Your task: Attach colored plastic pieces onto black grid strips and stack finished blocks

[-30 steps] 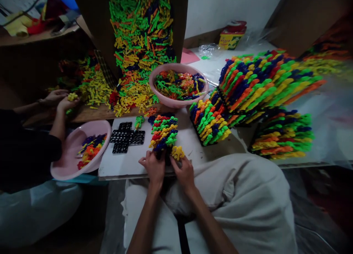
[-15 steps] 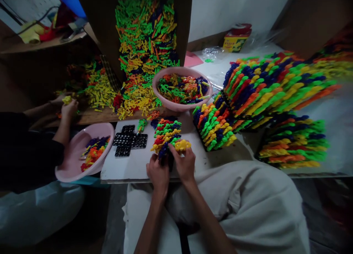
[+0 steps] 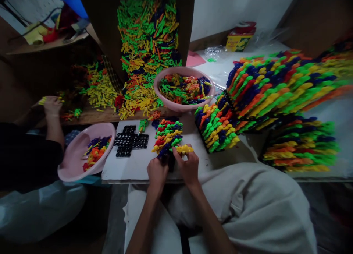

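Note:
Rows of small red, green, yellow and blue plastic figures stand in a block (image 3: 169, 134) on the white table. At its near edge my left hand (image 3: 157, 172) is closed by the dark blue figures; what its fingers grip is hidden. My right hand (image 3: 189, 165), just to the right, is closed on yellow figures (image 3: 184, 149) beside the block's near right corner. Left of the block lie black grid trays (image 3: 131, 141) in a cross shape, with a green figure piece (image 3: 143, 125) close by.
Behind the block sits a pink basin (image 3: 183, 106) of loose pieces. Filled blocks (image 3: 216, 129) stand at right. A large heap (image 3: 149, 44) lies in a box. At left, another person's hand (image 3: 53, 106) holds yellow pieces above a second pink basin (image 3: 68, 162).
The view has shifted slightly. My right hand and the yellow figures have moved a little away from the block. The other person's hands have moved left, and a green piece now lies near them.

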Demonstrator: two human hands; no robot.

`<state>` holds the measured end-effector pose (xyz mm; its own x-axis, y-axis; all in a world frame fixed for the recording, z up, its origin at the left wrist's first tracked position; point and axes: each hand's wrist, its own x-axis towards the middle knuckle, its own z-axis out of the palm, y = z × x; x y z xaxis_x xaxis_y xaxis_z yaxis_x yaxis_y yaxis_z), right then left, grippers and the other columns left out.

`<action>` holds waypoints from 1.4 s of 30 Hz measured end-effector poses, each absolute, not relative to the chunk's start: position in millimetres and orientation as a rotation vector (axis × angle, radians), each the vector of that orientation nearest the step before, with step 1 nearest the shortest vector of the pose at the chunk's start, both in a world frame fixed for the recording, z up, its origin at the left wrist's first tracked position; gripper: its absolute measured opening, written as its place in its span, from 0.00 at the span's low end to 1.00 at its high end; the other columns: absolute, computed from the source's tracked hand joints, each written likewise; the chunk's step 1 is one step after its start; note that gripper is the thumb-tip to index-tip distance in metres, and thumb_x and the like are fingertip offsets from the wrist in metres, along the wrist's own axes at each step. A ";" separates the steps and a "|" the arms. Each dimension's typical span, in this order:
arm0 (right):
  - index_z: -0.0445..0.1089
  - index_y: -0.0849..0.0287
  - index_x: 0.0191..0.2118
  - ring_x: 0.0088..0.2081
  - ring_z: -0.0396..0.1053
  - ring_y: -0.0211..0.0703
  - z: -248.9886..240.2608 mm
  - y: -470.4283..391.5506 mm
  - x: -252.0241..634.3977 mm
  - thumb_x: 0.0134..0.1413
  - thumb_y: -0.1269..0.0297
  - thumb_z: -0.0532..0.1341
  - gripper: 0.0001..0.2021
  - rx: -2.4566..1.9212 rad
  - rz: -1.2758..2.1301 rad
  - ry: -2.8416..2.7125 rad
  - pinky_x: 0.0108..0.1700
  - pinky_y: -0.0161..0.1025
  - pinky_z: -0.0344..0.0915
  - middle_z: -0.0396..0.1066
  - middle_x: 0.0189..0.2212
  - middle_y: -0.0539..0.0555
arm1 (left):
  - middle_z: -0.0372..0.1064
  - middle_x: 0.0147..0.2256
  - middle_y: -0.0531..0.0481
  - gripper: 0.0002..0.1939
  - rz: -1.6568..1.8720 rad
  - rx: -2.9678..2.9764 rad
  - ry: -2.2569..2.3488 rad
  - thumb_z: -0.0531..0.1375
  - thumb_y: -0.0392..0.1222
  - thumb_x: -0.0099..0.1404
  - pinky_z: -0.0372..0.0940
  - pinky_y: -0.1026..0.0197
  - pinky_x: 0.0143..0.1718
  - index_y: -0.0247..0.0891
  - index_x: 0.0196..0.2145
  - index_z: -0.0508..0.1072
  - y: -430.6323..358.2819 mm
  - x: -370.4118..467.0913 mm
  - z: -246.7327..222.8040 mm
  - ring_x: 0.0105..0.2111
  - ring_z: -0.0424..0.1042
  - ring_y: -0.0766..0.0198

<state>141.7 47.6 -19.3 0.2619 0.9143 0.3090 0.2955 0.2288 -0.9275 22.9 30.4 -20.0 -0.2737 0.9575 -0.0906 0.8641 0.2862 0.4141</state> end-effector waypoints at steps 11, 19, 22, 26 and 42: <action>0.64 0.55 0.29 0.29 0.65 0.40 -15.0 52.2 140.5 0.51 0.48 0.65 0.16 -1.322 0.787 -1.147 0.36 0.38 0.64 0.65 0.26 0.47 | 0.76 0.34 0.33 0.14 0.238 1.596 2.315 0.55 0.43 0.65 0.59 0.57 0.32 0.34 0.40 0.78 37.7 35.7 -12.7 0.33 0.76 0.48; 0.61 0.53 0.43 0.35 0.66 0.40 -26.7 31.1 156.4 0.51 0.56 0.63 0.15 -1.058 1.052 -0.870 0.43 0.40 0.68 0.64 0.36 0.48 | 0.73 0.25 0.49 0.15 0.866 1.454 2.142 0.55 0.47 0.68 0.58 0.63 0.30 0.39 0.46 0.74 3.2 33.4 -7.2 0.26 0.72 0.61; 0.64 0.53 0.40 0.33 0.66 0.40 -30.8 18.5 157.0 0.50 0.57 0.59 0.11 -1.015 1.160 -0.797 0.41 0.41 0.69 0.66 0.34 0.48 | 0.73 0.29 0.51 0.16 1.059 1.431 1.912 0.55 0.50 0.67 0.62 0.64 0.33 0.39 0.45 0.74 -19.0 41.5 -2.7 0.28 0.70 0.64; 0.72 0.53 0.45 0.50 0.68 0.48 -28.9 7.2 157.9 0.54 0.53 0.52 0.18 -0.952 1.370 -0.907 0.55 0.46 0.66 0.73 0.44 0.54 | 0.75 0.40 0.46 0.17 0.991 1.410 1.445 0.58 0.52 0.64 0.66 0.61 0.40 0.38 0.43 0.77 -26.5 50.7 -1.4 0.35 0.71 0.62; 0.71 0.54 0.45 0.44 0.73 0.44 -24.7 16.8 178.6 0.55 0.56 0.65 0.14 -1.100 0.993 -1.205 0.42 0.39 0.73 0.73 0.42 0.54 | 0.74 0.36 0.49 0.07 1.005 1.987 1.788 0.58 0.41 0.67 0.61 0.63 0.39 0.40 0.40 0.75 -0.8 40.4 -16.6 0.37 0.71 0.63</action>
<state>178.6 16.8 -24.7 0.1094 0.9746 0.1954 -0.0062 0.1972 -0.9803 40.4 -0.8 -16.6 -0.0107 0.9527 0.3036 0.7546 -0.1915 0.6276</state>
